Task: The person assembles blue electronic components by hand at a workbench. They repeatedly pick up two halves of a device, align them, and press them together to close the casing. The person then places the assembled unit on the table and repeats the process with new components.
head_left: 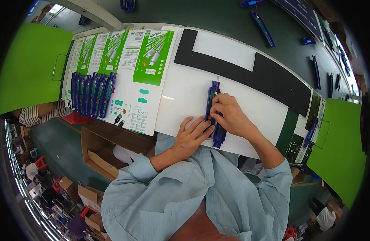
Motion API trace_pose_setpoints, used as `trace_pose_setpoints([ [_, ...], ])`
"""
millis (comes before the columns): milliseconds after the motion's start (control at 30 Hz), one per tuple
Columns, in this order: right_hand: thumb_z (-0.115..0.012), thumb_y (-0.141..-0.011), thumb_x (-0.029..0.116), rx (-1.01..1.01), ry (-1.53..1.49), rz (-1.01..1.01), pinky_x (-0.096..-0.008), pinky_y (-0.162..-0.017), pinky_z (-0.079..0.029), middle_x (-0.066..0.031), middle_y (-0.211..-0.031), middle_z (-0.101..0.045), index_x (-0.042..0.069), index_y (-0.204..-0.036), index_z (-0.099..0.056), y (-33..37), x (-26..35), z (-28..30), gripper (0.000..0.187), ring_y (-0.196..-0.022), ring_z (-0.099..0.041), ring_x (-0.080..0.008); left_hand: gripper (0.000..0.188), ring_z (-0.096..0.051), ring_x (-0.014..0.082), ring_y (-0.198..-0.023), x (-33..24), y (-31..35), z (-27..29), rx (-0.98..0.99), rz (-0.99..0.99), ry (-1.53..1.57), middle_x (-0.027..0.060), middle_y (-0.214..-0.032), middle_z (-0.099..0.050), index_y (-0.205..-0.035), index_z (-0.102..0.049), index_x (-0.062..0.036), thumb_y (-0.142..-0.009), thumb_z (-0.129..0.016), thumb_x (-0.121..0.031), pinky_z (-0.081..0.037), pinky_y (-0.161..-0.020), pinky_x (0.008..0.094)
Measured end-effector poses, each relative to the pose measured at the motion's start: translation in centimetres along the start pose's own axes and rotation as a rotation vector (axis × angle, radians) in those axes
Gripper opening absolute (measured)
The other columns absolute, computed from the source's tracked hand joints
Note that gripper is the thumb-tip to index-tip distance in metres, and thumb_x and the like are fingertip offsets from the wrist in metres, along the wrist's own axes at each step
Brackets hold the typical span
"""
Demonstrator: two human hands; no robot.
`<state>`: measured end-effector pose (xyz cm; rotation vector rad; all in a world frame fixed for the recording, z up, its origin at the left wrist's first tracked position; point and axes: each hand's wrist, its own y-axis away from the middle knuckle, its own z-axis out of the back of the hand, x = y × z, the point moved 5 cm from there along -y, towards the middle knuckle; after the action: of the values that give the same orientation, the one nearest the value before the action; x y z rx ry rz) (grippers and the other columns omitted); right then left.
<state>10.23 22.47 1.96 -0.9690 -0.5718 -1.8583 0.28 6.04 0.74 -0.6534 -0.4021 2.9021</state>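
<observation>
Beyond the white work surface (261, 116) stretches a dark green surface (185, 16), with blue pieces (263, 30) scattered over it. Off the work surface's two ends stand a left green panel (32, 68) and a right green panel (337, 148). Below its near edge, toward the left, sits an open cardboard box (120, 136). Across its far side lies a black cut-out piece (279, 80); to its left are printed sheets (131, 86) in green and white, bearing a row of similar casings (97, 94).

Over the work surface's middle, near side, the right hand (232, 114) has its fingers bent and drawn together on a blue casing (218, 136); whether they pinch anything is hidden. The left hand (190, 138) has fingers loosely spread, tips against the casing's left side; how far it closes round the casing cannot be told. The casing lies lengthwise, one end toward the work surface's far side, the other by its near edge. Inside shows a narrow green circuit board (211, 96).
</observation>
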Motion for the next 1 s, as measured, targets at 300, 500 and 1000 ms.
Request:
trace_pose_setpoints([
  [300, -0.075, -0.088, 0.002, -0.189, -0.028, -0.009, -0.0386, -0.096, -0.04, -0.0021, -0.098, -0.07, 0.01, -0.097, -0.073, 1.2, 0.8, -0.2, 0.012, -0.097, -0.062, -0.0221, 0.051, -0.064, 0.0224, -0.132, 0.4, 0.1, 0.0, 0.007, -0.021, 0.021, 0.0017, -0.133, -0.069, -0.13, -0.076, -0.0165, -0.081, -0.086, -0.029, -0.037, -0.118, 0.051],
  [500, -0.078, -0.088, 0.002, -0.239, 0.031, 0.03, -0.0382, -0.098, -0.04, -0.0002, -0.09, -0.071, 0.01, -0.099, -0.074, 1.9, 0.4, -0.7, 0.015, -0.091, -0.064, -0.0201, 0.051, -0.064, 0.0219, -0.131, 0.1, 0.0, 0.0, 0.008, -0.007, -0.003, 0.0015, -0.133, -0.07, -0.13, -0.076, -0.0164, -0.082, -0.086, -0.028, -0.036, -0.118, 0.0529],
  [1000, -0.075, -0.087, 0.001, -0.356, 0.221, 0.241, -0.0442, -0.105, -0.046, -0.004, -0.099, -0.072, 0.007, -0.108, -0.074, 3.5, 1.8, 0.2, 0.022, -0.1, -0.066, -0.0253, 0.048, -0.062, 0.0224, -0.133, -0.2, -0.4, 0.3, 0.02, -0.006, 0.018, 0.0079, -0.145, -0.064, -0.129, -0.076, -0.0159, -0.083, -0.085, -0.028, -0.037, -0.118, 0.0518],
])
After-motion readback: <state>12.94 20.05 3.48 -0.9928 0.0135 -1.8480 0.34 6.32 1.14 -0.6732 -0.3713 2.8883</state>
